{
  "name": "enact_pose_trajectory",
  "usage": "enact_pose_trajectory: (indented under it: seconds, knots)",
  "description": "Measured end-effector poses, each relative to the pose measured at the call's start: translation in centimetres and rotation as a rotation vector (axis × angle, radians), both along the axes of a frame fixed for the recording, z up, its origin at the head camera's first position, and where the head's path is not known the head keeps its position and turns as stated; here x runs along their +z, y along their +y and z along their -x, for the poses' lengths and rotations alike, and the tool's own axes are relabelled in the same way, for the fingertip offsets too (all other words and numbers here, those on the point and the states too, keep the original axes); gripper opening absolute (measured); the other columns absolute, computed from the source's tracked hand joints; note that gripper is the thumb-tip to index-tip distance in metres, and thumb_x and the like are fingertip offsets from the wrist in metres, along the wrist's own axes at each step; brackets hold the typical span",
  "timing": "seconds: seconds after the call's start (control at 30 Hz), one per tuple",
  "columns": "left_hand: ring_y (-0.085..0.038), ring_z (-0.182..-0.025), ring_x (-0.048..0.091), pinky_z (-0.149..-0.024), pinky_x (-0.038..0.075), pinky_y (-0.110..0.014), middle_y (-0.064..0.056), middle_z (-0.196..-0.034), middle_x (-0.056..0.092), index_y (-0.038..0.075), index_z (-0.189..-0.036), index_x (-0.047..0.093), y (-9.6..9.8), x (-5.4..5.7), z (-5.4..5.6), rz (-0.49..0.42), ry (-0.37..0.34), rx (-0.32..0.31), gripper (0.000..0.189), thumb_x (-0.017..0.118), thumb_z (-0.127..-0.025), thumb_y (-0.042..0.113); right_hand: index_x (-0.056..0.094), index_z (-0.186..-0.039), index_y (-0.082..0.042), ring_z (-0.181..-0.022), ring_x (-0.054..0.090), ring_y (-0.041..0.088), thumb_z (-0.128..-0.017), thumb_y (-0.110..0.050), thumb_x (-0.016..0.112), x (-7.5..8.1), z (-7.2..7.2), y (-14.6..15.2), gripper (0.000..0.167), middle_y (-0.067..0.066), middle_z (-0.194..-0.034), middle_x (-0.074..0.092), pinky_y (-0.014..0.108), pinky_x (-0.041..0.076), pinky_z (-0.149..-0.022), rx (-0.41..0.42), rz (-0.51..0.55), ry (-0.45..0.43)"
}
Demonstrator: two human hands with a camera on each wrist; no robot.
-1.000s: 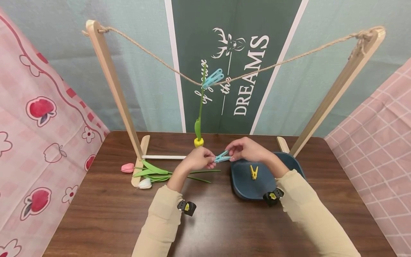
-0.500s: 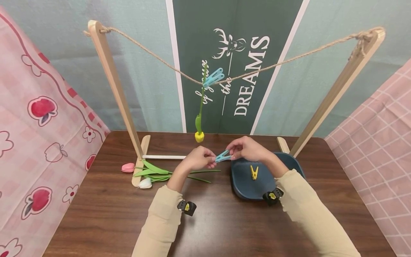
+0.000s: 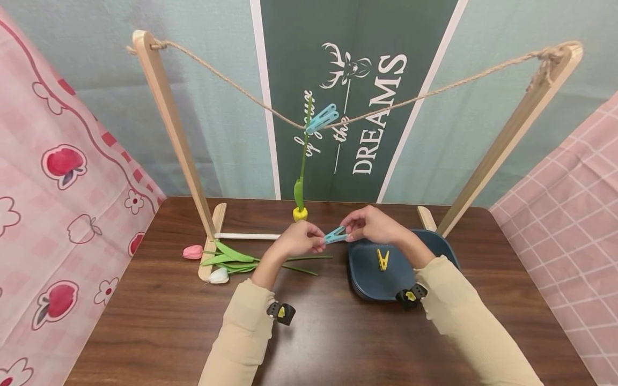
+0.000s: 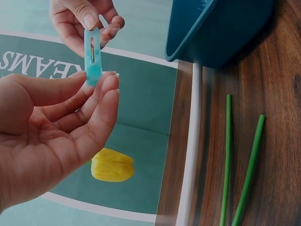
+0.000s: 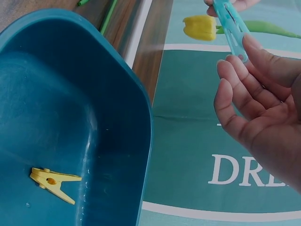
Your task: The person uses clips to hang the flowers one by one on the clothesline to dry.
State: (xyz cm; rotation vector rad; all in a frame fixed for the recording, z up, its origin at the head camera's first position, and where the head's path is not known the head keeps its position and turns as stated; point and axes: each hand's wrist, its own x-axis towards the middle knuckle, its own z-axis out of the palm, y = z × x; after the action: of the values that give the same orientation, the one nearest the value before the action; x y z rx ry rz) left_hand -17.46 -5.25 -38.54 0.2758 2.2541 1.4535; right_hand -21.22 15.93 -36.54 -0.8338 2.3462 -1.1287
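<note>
In front of me a light-blue clothespin (image 3: 335,236) is held in the air between both hands. My left hand (image 3: 299,238) pinches its nose end between thumb and fingers. The handle end is pinched by my right hand (image 3: 372,224), close to the rim of a blue basin (image 3: 359,287). Another blue clothespin (image 3: 322,118) clips a yellow tulip (image 3: 300,214) upside down onto a sagging rope (image 3: 232,84). That bloom hangs just beyond my left hand. A yellow clothespin (image 5: 54,183) lies inside the basin.
Wooden posts (image 3: 169,123) at left and right carry the rope; a white rod (image 3: 246,236) runs low between their feet. A pink tulip (image 3: 193,252) and a white tulip (image 3: 219,276) lie at the left post's foot, green stems (image 4: 228,155) pointing right.
The hanging yellow tulip bobs, rising half a second ago and lower again now. Both hands stay nearly in place with the blue clothespin between them.
</note>
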Motion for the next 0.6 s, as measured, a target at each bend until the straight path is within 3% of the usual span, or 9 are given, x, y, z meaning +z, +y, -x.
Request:
enact_pose_trajectory:
  seconds: [0.13, 0.37, 0.6]
  knots:
    - [-0.025, -0.073, 0.064, -0.067, 0.053, -0.03, -0.012, -0.076, 0.065, -0.009, -0.091, 0.064, -0.02, 0.06, -0.07, 0.005, -0.001, 0.003, 0.013, 0.056, -0.088, 0.001, 0.063, -0.101, 0.007, -0.069, 0.055, 0.018, -0.078, 0.0, 0.069, 0.03, 0.05, 0.1, 0.026, 0.005, -0.077, 0.061, 0.026, 0.047, -0.063, 0.015, -0.004, -0.027]
    - [-0.018, -0.068, 0.063, -0.068, 0.053, -0.033, -0.011, -0.074, 0.065, -0.008, -0.091, 0.064, -0.01, 0.1, -0.1, 0.011, 0.003, 0.001, 0.013, 0.056, -0.089, 0.001, 0.062, -0.103, 0.007, -0.07, 0.056, 0.018, -0.078, 0.0, 0.069, 0.13, 0.09, 0.16, 0.027, 0.006, -0.079, 0.062, 0.027, 0.048, -0.065, 0.023, -0.011, -0.034]
    - [-0.026, -0.074, 0.064, -0.063, 0.052, -0.026, -0.01, -0.074, 0.064, -0.008, -0.09, 0.064, -0.08, 0.23, -0.12, 0.016, 0.021, 0.003, 0.012, 0.056, -0.089, 0.001, 0.063, -0.1, 0.007, -0.069, 0.057, 0.017, -0.078, 0.001, 0.069, 0.23, 0.02, 0.03, 0.024, 0.006, -0.079, 0.062, 0.027, 0.048, -0.065, 0.015, -0.01, -0.032]
